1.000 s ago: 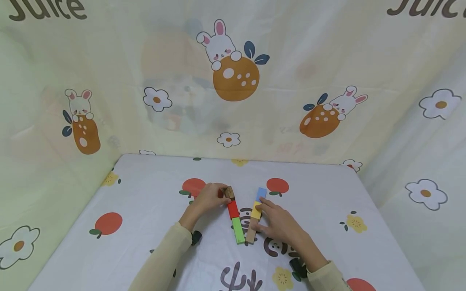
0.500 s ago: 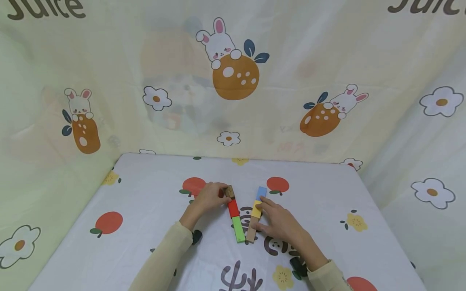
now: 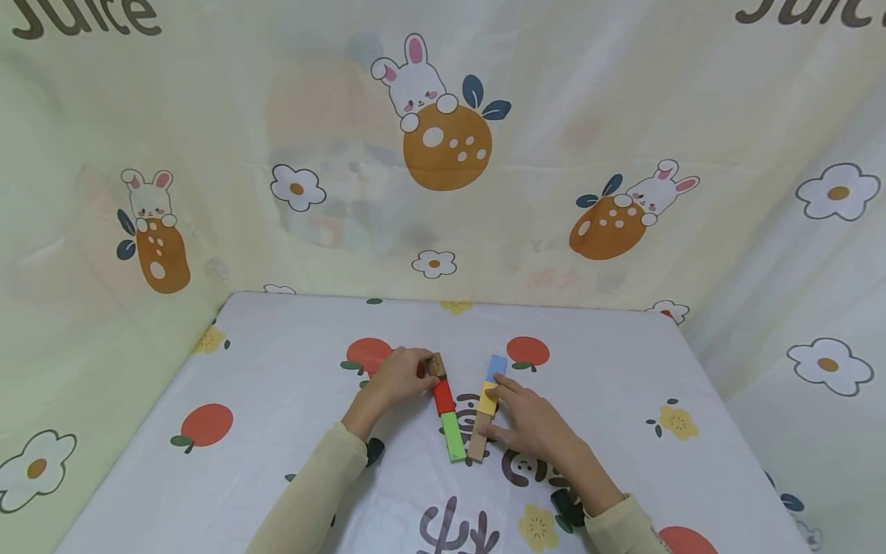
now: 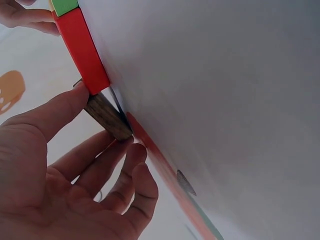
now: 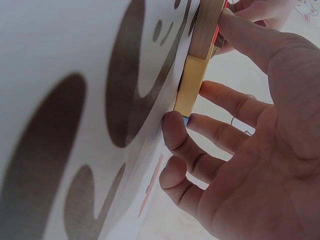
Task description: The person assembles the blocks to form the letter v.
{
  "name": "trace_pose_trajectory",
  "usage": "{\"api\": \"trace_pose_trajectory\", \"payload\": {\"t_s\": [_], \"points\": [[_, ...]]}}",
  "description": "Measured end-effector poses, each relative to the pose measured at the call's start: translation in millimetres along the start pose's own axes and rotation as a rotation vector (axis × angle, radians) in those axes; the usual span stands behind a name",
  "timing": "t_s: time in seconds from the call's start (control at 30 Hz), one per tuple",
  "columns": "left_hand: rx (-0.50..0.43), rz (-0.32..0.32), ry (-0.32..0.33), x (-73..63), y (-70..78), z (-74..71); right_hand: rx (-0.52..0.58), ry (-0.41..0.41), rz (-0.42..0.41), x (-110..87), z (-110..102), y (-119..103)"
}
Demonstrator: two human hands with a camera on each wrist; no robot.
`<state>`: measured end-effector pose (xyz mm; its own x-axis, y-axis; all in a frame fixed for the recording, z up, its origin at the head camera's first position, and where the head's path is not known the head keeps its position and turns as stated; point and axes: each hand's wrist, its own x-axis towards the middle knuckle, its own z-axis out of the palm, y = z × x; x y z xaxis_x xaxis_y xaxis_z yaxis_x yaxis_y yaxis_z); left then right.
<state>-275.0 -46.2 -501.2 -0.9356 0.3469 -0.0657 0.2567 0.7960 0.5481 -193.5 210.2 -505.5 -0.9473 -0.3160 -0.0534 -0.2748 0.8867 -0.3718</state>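
Observation:
Two rows of small blocks lie on the cloth, near ends close together and far ends spread apart. The left row has a dark brown wooden block (image 3: 436, 365) at its far end, then a red block (image 3: 444, 398) and a green block (image 3: 453, 438). My left hand (image 3: 397, 378) pinches the brown block between thumb and fingers; its thumb tip reaches the seam with the red one (image 4: 82, 52). In the right row are a blue block (image 3: 497, 365), a yellow block (image 3: 487, 402) and a tan block (image 3: 479, 437). Loosely extended fingers of my right hand (image 3: 536, 422) touch this row's outer side.
A white printed cloth (image 3: 298, 338) covers the table. Patterned curtains (image 3: 554, 92) close in the back and both sides. A dark wrist-camera piece (image 3: 374, 452) sits under the left wrist, another dark piece (image 3: 567, 508) under the right one.

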Motion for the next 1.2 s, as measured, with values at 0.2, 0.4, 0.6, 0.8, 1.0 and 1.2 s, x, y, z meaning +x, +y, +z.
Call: {"api": "trace_pose_trajectory", "payload": {"t_s": [0.2,0.4,0.6,0.8,1.0,1.2], "points": [[-0.019,-0.031,-0.006,-1.1,2.6,-1.0,-0.006,0.002,-0.001,0.7,1.2,0.7],[-0.025,-0.024,-0.002,-1.7,3.9,-2.1,-0.004,0.010,0.001,1.2,1.8,-0.1],[-0.019,-0.012,0.005,-2.0,2.9,-1.9,-0.007,0.018,-0.002,0.9,2.8,0.5],[-0.028,-0.013,0.004,-3.1,3.9,-2.6,-0.003,0.009,0.011,0.6,3.4,0.3],[-0.032,-0.008,0.014,-4.4,5.5,-3.5,-0.004,0.017,0.009,0.9,3.3,-0.3],[-0.010,-0.012,0.012,-4.6,4.7,-1.4,-0.003,0.013,0.016,1.1,3.3,-0.9]]}}
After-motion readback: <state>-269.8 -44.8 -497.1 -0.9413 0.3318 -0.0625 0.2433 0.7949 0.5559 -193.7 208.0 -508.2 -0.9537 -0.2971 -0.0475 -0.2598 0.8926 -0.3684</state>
